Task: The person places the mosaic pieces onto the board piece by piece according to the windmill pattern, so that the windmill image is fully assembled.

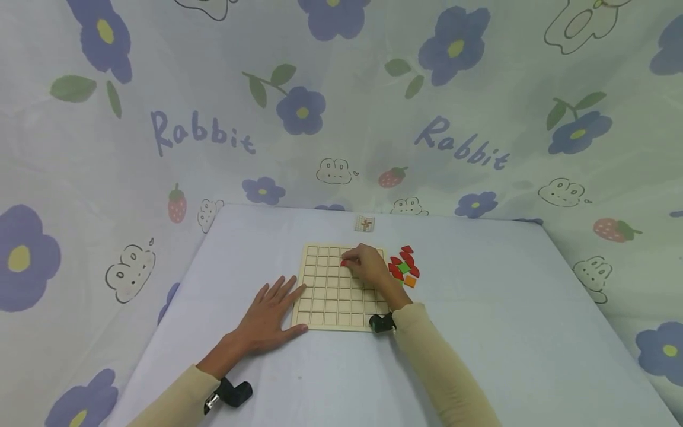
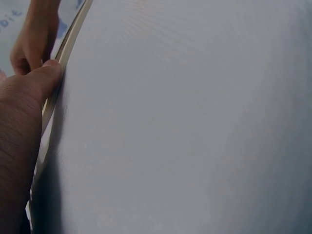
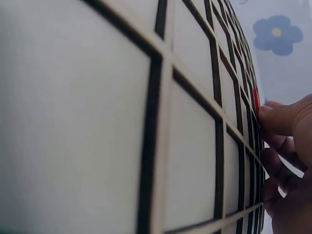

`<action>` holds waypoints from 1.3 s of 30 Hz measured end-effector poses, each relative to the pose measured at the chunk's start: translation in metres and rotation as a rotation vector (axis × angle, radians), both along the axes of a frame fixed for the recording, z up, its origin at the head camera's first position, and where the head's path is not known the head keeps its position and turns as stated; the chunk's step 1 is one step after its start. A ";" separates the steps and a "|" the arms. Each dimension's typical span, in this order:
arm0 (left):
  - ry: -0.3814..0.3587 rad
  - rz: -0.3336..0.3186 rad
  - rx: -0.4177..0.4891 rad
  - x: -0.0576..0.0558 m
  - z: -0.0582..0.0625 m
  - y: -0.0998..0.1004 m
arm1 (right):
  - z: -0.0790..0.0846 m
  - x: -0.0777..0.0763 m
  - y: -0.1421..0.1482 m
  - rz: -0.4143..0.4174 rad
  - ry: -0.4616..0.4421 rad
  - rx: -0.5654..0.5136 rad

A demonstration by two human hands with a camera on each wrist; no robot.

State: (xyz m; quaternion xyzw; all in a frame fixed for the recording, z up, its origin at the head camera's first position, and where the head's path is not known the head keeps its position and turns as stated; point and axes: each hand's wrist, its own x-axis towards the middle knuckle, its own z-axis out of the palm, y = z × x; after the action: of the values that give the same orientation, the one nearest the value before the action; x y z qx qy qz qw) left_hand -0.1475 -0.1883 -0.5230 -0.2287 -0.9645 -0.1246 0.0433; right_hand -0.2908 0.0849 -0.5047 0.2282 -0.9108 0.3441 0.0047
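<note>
A square wooden grid board [image 1: 332,305] lies on the white table, its raised strips dividing it into many square cells. My left hand [image 1: 267,319] rests with fingers spread at the board's left edge; in the left wrist view its thumb [image 2: 46,78] touches the rim. Over the upper middle of the board, my right hand [image 1: 369,265] pinches a small red piece [image 1: 344,263] between thumb and fingertips. That red piece [image 3: 256,100] shows only partly in the right wrist view, at the far cells. Whether it touches the board I cannot tell.
Right of the board lies a loose pile of red curved pieces [image 1: 408,259], a green square [image 1: 404,268] and an orange square [image 1: 410,281]. A small printed card [image 1: 364,223] lies behind the board. Patterned cloth [image 1: 341,107] hangs around the table.
</note>
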 end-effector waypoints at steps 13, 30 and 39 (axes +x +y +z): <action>0.007 0.003 0.002 0.002 -0.001 0.001 | 0.012 -0.012 0.064 -0.299 0.027 0.113; 0.019 0.001 0.020 0.004 0.001 0.000 | 0.017 -0.023 0.107 -0.555 -0.211 0.250; 0.007 -0.002 0.017 0.002 -0.003 -0.002 | 0.018 -0.024 0.096 -0.592 -0.278 0.192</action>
State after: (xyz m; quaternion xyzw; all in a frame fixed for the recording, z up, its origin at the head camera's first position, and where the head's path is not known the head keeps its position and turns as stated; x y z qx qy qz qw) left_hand -0.1457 -0.1903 -0.5257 -0.2299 -0.9630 -0.1322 0.0487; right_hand -0.3144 0.1804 -0.4866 -0.0956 -0.9576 0.2685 -0.0412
